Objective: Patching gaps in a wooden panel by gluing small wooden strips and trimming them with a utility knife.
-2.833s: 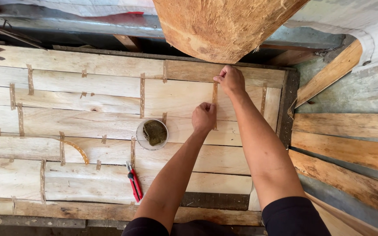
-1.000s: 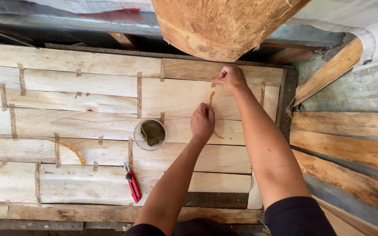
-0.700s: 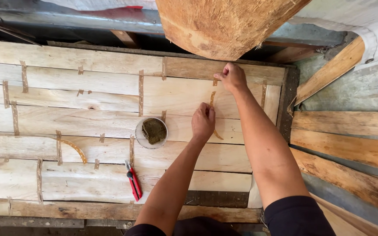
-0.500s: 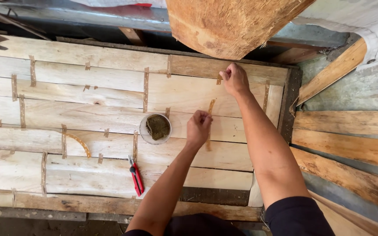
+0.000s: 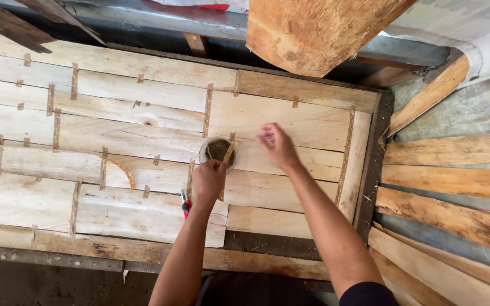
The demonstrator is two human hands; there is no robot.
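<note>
Head view looks down on pale wooden boards [image 5: 143, 122] joined by thin brown strips. The small round glue pot [image 5: 218, 152] sits mid-panel. Just below it, the left hand [image 5: 208, 180] pinches a narrow tan strip [image 5: 228, 154] whose long axis tilts up over the pot's rim. The right hand [image 5: 277, 146] hovers to the pot's right, fingers loosely curled and blurred, holding nothing I can make out. Red-handled pliers [image 5: 185, 203] peek out below the pot, beside the left wrist.
</note>
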